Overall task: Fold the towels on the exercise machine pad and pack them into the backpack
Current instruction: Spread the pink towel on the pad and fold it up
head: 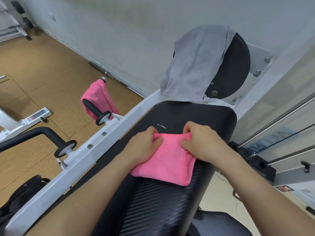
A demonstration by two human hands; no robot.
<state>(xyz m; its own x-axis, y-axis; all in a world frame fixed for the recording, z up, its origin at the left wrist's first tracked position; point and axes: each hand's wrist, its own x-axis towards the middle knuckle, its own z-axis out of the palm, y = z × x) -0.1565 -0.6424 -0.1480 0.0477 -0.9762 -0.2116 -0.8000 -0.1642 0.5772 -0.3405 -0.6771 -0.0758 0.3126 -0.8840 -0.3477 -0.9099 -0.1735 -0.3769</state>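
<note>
A pink towel [166, 160] lies folded on the black pad [196, 114] of the exercise machine. My left hand [144, 144] pinches its far left corner and my right hand [202, 142] pinches its far right corner. A grey towel [192, 65] hangs over the round black pad [237, 65] behind. A second pink towel [98, 97] is draped on a black handle at the left. The black backpack [22, 191] sits on the floor at the lower left, partly hidden by the white frame.
The machine's white frame [88, 150] runs diagonally beside the pad, with black handles [42, 133] sticking out to the left. Cork-coloured floor lies at left, with a weight rack [15, 19] at the far corner. Steel cables and glass stand at right.
</note>
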